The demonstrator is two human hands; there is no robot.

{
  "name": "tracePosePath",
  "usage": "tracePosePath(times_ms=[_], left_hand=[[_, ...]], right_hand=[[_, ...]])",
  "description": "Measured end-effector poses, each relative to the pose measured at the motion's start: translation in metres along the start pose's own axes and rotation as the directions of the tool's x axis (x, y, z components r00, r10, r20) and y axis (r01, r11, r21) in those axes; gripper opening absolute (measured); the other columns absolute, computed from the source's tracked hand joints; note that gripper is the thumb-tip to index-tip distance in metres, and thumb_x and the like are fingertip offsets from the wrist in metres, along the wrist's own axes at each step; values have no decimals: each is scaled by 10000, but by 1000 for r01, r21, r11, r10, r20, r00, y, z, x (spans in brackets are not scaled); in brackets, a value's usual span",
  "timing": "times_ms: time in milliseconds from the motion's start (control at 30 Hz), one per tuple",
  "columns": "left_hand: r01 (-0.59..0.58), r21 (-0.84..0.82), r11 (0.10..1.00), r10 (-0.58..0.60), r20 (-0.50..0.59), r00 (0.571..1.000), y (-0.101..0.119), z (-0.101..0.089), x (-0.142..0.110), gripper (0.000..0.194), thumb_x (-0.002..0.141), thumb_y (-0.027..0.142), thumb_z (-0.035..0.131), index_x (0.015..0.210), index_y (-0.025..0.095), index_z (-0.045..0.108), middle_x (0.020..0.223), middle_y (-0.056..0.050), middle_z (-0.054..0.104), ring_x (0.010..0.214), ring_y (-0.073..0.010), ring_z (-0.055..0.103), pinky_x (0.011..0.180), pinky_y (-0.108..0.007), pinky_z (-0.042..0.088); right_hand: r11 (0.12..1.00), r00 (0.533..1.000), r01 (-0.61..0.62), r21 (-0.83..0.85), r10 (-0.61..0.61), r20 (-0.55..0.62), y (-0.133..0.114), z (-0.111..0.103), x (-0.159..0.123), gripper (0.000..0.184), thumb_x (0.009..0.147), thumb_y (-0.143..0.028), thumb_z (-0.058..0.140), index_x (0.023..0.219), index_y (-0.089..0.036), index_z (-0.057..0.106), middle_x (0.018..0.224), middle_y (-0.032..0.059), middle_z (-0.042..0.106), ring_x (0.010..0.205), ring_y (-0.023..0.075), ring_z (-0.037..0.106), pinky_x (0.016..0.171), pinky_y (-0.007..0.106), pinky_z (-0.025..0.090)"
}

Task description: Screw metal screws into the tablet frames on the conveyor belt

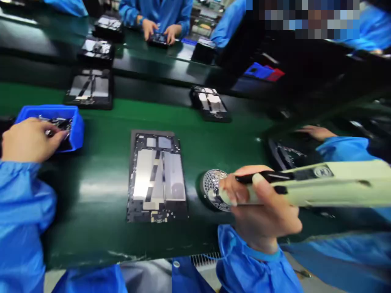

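Observation:
My left hand (32, 138) reaches over the rim of a blue bin (77, 128) holding small dark and metallic parts. Its thumb and fingers come together among the parts, and what they pinch is too small to make out. In my right hand (262, 203) is a pale green electric screwdriver (336, 191), lying almost level with its front end to the left. That end is above a round metal screw dish (212, 181) full of small holes. Between my hands an opened tablet (159, 175) lies flat, showing its batteries and circuit boards.
Other opened tablets (91, 89) lie at the back left, and another tablet (212, 103) sits behind the dish. Across the bench a co-worker's hands (160, 32) hold a device. A co-worker's hand (317, 132) rests at the right. Blue and red bins (264, 71) stand farther back.

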State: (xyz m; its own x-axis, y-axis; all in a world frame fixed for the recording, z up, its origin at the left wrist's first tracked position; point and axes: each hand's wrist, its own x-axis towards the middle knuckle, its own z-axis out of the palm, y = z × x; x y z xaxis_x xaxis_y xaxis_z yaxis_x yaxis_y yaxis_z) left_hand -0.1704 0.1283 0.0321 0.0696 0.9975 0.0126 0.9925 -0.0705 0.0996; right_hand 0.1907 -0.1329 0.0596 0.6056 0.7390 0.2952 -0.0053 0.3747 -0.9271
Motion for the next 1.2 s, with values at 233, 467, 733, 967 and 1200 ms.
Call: tracePosePath(times_ms=[233, 467, 733, 967, 1200], left_hand=[[128, -184, 975, -154, -139, 978, 26, -8, -16, 452, 932, 400, 545, 1202, 97, 743, 1149, -84, 749, 1198, -309, 638, 1157, -454, 431], [-93, -517, 851, -81, -305, 949, 41, -14, -30, 350, 838, 221, 662, 1137, 62, 751, 981, -40, 768, 977, -197, 701, 1057, -373, 518], [-396, -808, 436, 610, -59, 790, 159, 14, -102, 175, 884, 108, 665, 964, 178, 804, 892, -4, 805, 809, -164, 731, 897, -287, 559], [-303, -849, 432, 735, 136, 665, 197, 51, -129, 157, 896, 110, 653, 973, 170, 775, 853, -22, 798, 749, -178, 717, 754, -272, 526], [-208, -888, 410, 712, 169, 681, 186, 44, -125, 153, 871, 88, 668, 965, 165, 762, 733, 15, 725, 667, -141, 644, 669, -229, 470]], right_hand=[[983, 904, -155, -97, 181, 387, 3, 49, -39, 269, 899, -526, 779, 940, -260, 796, 512, -60, 497, 445, 142, 510, 509, 322, 497], [980, 866, -194, -35, 188, 464, 12, 56, -39, 207, 933, -428, 752, 986, -232, 791, 521, -57, 530, 443, 121, 503, 454, 259, 447], [984, 859, -169, -60, 177, 480, 10, 54, -42, 189, 939, -400, 738, 986, -222, 779, 555, -50, 547, 460, 128, 515, 512, 293, 472], [983, 842, -177, -46, 175, 509, 8, 49, -43, 190, 948, -395, 725, 997, -219, 775, 556, -51, 529, 489, 142, 534, 558, 319, 502], [984, 936, -80, 157, 20, 350, 0, 50, -25, 251, 926, -384, 685, 1005, -188, 821, 465, -80, 401, 372, 93, 374, 479, 261, 424]])
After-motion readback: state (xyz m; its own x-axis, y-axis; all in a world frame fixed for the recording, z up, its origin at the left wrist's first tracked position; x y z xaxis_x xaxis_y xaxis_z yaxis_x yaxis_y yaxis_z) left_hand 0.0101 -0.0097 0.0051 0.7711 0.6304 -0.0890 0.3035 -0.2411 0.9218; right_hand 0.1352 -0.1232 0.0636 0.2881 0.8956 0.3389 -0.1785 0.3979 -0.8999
